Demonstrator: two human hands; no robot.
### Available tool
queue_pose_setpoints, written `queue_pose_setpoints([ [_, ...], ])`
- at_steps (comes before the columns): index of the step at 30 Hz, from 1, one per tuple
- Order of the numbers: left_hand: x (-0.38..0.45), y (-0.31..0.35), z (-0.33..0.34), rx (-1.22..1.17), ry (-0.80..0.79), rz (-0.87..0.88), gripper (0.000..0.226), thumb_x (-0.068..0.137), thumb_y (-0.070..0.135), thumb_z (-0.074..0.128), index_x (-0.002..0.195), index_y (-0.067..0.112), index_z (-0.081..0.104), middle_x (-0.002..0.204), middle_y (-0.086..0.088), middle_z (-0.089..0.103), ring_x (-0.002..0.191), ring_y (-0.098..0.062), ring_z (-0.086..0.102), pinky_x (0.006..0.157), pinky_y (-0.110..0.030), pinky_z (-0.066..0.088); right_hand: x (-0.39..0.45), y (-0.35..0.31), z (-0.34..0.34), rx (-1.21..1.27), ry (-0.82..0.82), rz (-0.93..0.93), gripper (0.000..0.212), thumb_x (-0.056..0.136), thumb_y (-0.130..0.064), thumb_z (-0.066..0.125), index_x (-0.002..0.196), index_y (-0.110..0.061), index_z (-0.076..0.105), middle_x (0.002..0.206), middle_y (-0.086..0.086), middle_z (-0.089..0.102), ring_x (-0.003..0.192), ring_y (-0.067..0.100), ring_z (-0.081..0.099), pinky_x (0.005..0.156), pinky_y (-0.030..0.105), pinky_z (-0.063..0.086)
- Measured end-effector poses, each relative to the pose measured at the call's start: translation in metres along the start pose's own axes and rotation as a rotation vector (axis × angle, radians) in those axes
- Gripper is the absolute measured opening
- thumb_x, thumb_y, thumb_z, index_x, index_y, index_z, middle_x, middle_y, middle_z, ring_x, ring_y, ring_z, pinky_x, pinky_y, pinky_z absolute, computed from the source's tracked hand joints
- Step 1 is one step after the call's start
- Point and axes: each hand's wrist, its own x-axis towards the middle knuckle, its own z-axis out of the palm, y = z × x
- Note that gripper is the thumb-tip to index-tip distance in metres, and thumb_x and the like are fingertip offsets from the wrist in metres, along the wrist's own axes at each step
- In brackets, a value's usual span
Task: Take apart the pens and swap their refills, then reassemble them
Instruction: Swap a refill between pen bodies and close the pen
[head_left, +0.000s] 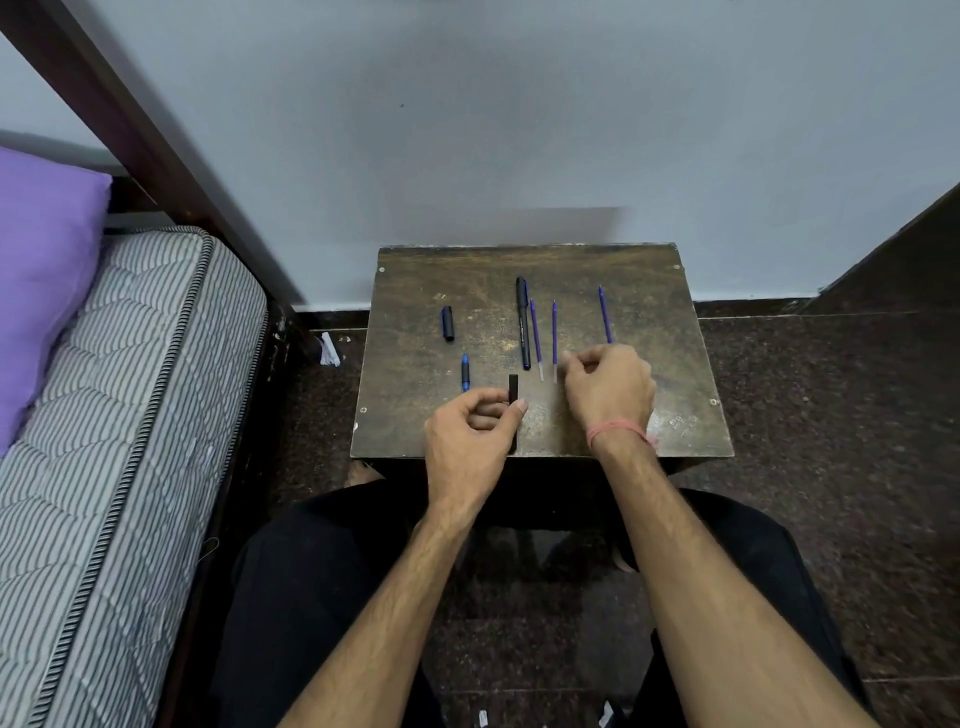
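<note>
1. Right now, three purple refills lie on the counter (415, 415): refill one (536, 338), refill two (554, 332), refill three (604, 313).
2. One whole black pen (522, 322) lies beside refill one.
3. Left hand (470, 441) clamps a black barrel (513, 389).
4. Right hand (610, 389) is curled, its fingertips beside refill two's tip; whether it pinches, I cannot tell.

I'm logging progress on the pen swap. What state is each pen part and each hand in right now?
Black pen: capped, lying on the table.
Three refills: out of their barrels, lying loose.
Blue cap: off, lying alone.
Blue tip piece: detached, lying loose.
Black barrel: held by left hand.
Right hand: fingers curled by the refill ends; grip unclear.
</note>
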Motion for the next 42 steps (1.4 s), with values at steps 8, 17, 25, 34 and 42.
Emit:
queue_pose_setpoints([
  [8,0.002,-0.002,0.002,-0.018,-0.004,-0.017,0.017,0.09,0.031,0.094,0.102,0.024,0.085,0.081,0.01,0.083,0.075,-0.007,0.081,0.07,-0.019,0.064,0.03,-0.023,0.001,-0.132,-0.036,-0.008,0.026,0.086,-0.05,0.092,0.087,-0.025,0.087,0.09,0.001,0.084,0.089,0.025,0.074,0.076,0.027,0.046],
  [17,0.001,-0.001,0.003,-0.034,0.002,-0.023,0.016,0.089,0.03,0.094,0.1,0.025,0.085,0.08,0.01,0.083,0.074,-0.008,0.081,0.067,-0.015,0.061,0.035,-0.029,0.0,-0.317,-0.099,-0.049,0.026,0.082,-0.039,0.093,0.092,-0.016,0.084,0.087,0.007,0.079,0.085,0.03,0.073,0.072,0.033,0.053],
  [25,0.001,0.001,0.0,-0.038,-0.002,-0.03,0.021,0.09,0.033,0.094,0.106,0.022,0.086,0.083,0.006,0.084,0.08,-0.012,0.083,0.072,-0.019,0.063,0.024,-0.023,-0.005,-0.301,-0.197,0.033,0.044,0.076,-0.056,0.089,0.085,-0.014,0.079,0.081,0.004,0.074,0.074,0.025,0.069,0.064,0.029,0.048],
  [34,0.0,-0.003,-0.005,-0.066,-0.052,0.003,0.023,0.093,0.031,0.092,0.112,0.02,0.086,0.091,0.005,0.085,0.083,-0.005,0.081,0.072,-0.018,0.063,-0.002,-0.006,-0.017,0.877,-0.495,0.452,0.007,0.09,-0.015,0.084,0.085,-0.011,0.081,0.086,0.006,0.085,0.064,0.009,0.08,0.047,0.016,0.055],
  [42,0.0,-0.009,-0.008,-0.12,-0.098,0.012,0.025,0.095,0.028,0.09,0.118,0.02,0.085,0.102,0.007,0.087,0.094,-0.011,0.083,0.082,-0.023,0.064,0.0,-0.037,-0.026,1.036,-0.447,0.11,0.012,0.094,0.0,0.082,0.102,-0.01,0.084,0.088,0.007,0.083,0.08,0.018,0.08,0.07,0.026,0.067],
])
